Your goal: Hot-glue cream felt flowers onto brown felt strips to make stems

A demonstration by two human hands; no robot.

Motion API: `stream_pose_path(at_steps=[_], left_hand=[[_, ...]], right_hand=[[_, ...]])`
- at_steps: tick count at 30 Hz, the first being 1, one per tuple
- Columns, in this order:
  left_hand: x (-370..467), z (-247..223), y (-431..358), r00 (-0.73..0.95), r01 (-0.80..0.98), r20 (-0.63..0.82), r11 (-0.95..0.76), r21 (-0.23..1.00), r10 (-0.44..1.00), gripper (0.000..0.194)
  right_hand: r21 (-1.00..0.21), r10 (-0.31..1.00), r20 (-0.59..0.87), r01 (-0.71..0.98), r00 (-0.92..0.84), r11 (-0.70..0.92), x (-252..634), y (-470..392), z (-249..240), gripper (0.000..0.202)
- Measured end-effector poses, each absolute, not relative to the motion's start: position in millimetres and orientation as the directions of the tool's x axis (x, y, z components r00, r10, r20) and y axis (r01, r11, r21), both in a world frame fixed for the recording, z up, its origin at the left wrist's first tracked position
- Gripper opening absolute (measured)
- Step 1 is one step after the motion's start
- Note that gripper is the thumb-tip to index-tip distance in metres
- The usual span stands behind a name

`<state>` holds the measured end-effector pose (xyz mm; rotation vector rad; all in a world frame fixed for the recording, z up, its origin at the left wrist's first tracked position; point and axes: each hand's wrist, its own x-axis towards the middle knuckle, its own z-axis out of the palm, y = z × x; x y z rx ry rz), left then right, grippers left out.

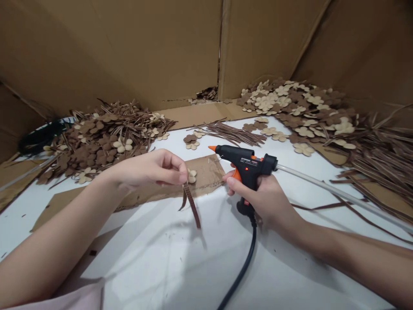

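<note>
At the counter's far left edge lies a heap of brown strips and flower cutouts (103,133). In front of it the left hand (155,168) hovers over a flat cardboard piece (206,172), its fingertips pinched together on the top of two brown strips (191,202); these hang down from the pinch, their long axis slanting toward the near edge and slightly right, ends just above the white counter (161,258). A pale flower (192,175) sits at the pinch, just beside the fingertips. To the right, near but apart, the right hand (264,196) is clamped around the grip of a glue gun (247,165), a finger on the orange trigger. Its nozzle (212,148) points left, toward the strips' top, so the gun's long axis runs across the counter. A cord (243,262) trails to the near edge. A second flower heap (297,112) fills the far right corner.
</note>
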<state>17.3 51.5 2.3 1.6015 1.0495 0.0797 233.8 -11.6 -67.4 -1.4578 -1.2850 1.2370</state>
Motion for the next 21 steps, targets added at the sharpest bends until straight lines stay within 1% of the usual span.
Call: stream_pose_path(at_steps=[1,3,7,9,12,15,17,21], left_hand=[[18,3,50,0.621,0.530,-0.460,0.093,0.843,0.634,0.017],[21,0,46,0.625,0.483,-0.436,0.118,0.867,0.648,0.019],[34,-12,36,0.540,0.450,-0.402,0.149,0.880,0.739,0.020],[42,-16,31,0.528,0.420,-0.398,0.176,0.890,0.750,0.022],[49,-17,25,0.544,0.347,-0.395,0.230,0.909,0.741,0.020],[52,-17,22,0.560,0.296,-0.388,0.261,0.919,0.732,0.017],[53,-19,21,0.559,0.304,-0.395,0.263,0.916,0.729,0.016],[53,-21,19,0.526,0.351,-0.389,0.224,0.909,0.757,0.019]], right_hand=[[-0.973,0.988,-0.153,0.177,0.001,-0.151,234,-12,-67,0.024],[-0.979,0.987,-0.162,0.126,-0.014,-0.159,233,-12,-67,0.025],[-0.985,0.973,-0.168,-0.014,-0.161,-0.172,233,-16,-64,0.035],[-0.990,0.969,-0.140,0.006,-0.202,-0.142,232,-18,-62,0.035],[-0.992,0.973,-0.110,0.076,-0.201,-0.096,231,-21,-58,0.026],[-0.988,0.967,-0.150,0.077,-0.204,-0.137,229,-21,-57,0.017],[-0.988,0.964,-0.151,0.071,-0.220,-0.139,229,-22,-59,0.014],[-0.994,0.967,-0.102,0.071,-0.234,-0.088,228,-22,-64,0.010]])
